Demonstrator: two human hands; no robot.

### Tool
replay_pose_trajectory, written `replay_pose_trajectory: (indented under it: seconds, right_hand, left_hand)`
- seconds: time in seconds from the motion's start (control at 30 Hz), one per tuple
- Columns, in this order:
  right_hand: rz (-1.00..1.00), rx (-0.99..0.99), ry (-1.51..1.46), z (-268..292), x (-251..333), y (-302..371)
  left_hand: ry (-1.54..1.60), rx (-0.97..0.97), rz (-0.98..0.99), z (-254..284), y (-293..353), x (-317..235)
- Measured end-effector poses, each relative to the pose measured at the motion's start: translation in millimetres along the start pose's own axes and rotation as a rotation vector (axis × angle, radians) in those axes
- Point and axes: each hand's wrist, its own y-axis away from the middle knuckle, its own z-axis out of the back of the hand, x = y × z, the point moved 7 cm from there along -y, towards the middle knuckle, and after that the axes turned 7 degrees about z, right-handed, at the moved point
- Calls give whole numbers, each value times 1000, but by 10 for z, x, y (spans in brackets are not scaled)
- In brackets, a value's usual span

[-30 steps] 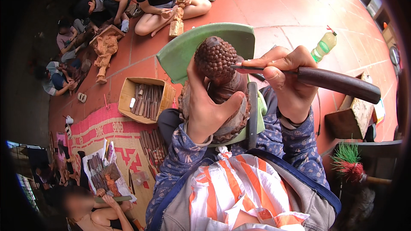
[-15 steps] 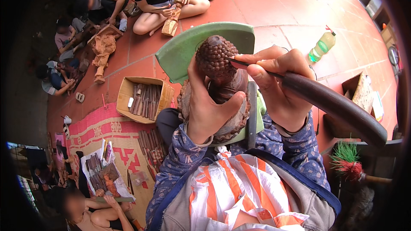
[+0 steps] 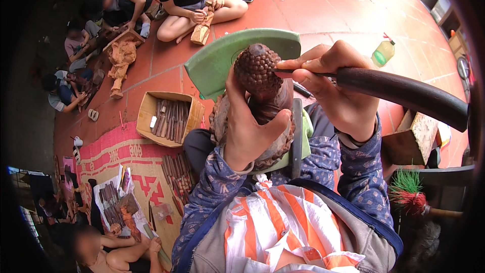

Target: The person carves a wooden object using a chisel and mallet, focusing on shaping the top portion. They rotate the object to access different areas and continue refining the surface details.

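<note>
A dark brown carved wooden figure [image 3: 258, 73] stands before me, its head covered in small round knobs. My left hand [image 3: 247, 134] is wrapped against its near left side, thumb across the front and fingers behind the head. Between the pinched fingers of my right hand [image 3: 348, 98] is a carving tool [image 3: 404, 91] with a long, curved dark handle. Its thin blade meets the right side of the knobbed head; the fingertips partly hide the tip. Behind the figure rises the backrest of a green plastic chair [image 3: 212, 65].
Left of me, a cardboard box [image 3: 189, 134] holds several carving tools, and more tools [image 3: 177, 177] lie on a patterned mat [image 3: 118, 146]. To the right are a bottle [image 3: 384, 52], a wooden box [image 3: 404, 146] and a green-and-red brush [image 3: 408, 192]. Several people sit at left, some with carvings.
The tool's handle end has swung away from me and to the right, and my right wrist has shifted right. My left hand keeps its hold; the figure's head has turned slightly.
</note>
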Motion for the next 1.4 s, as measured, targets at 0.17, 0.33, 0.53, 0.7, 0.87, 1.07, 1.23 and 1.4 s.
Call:
replay_pose_trajectory:
  seconds: [0.17, 0.33, 0.53, 0.7, 0.87, 1.07, 1.23, 1.4]
  right_hand:
    - [-79, 135, -47, 58, -71, -109]
    - [73, 235, 99, 15, 33, -140]
    - [303, -40, -242, 199, -18, 106]
    - [163, -189, -178, 147, -80, 209]
    - [170, -121, 9, 17, 24, 248]
    - [198, -142, 173, -13, 124, 203]
    - [194, -31, 296, -86, 183, 189]
    - [181, -15, 314, -70, 191, 144]
  left_hand:
    - [-48, -5, -4, -4, 4, -54]
    - [-69, -28, 6, 7, 7, 17]
    - [36, 22, 15, -10, -19, -48]
    - [-8, 14, 0, 16, -9, -62]
    - [51, 6, 20, 34, -7, 4]
    - [36, 12, 20, 10, -15, -41]
    - [87, 7, 78, 7, -2, -27]
    - [61, 12, 64, -3, 3, -3]
